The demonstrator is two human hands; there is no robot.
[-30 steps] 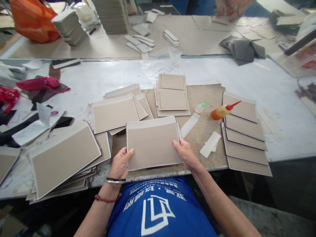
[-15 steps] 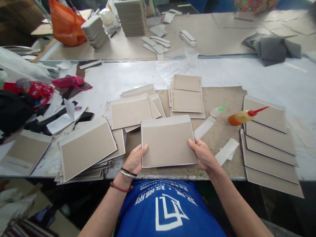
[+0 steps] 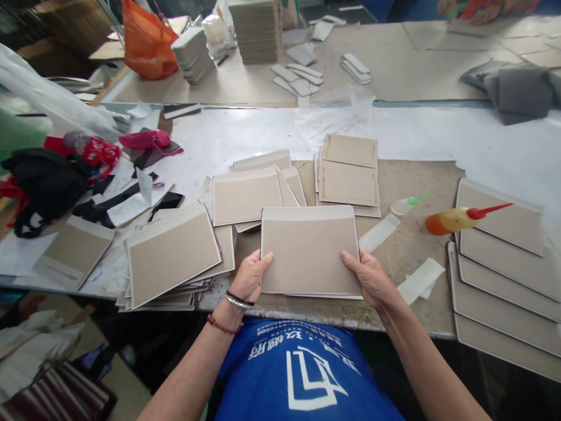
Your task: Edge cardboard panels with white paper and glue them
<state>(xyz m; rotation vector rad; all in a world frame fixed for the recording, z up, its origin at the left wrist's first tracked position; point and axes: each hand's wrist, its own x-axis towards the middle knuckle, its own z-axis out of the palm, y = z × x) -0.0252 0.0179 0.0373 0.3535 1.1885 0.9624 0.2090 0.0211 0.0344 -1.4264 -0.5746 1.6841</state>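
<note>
Between my hands is a flat beige panel [image 3: 310,251] with a pale strip along its far edge and a thin light border. My left hand [image 3: 250,275] grips its left side, thumb on top and fingers underneath. On the right side my right hand [image 3: 368,273] grips it the same way. The lower edge of a second layer shows under the panel at the near side. Just beyond it lie similar panels [image 3: 245,197], overlapping, and a stack of panels with smaller pieces on top [image 3: 348,182].
A pile of panels [image 3: 173,251] lies to the left, and overlapping panels [image 3: 504,275] reach over the table's edge at right. A glue bottle with a red nozzle [image 3: 451,221], a small green-tipped bottle [image 3: 403,206] and pale strips [image 3: 421,279] lie nearby. Another person's hands [image 3: 484,13] show at the far right.
The view has swung left, so everything sits further right in it. Both hands still hold the panel, and a lower layer now peeks out along its near edge.
</note>
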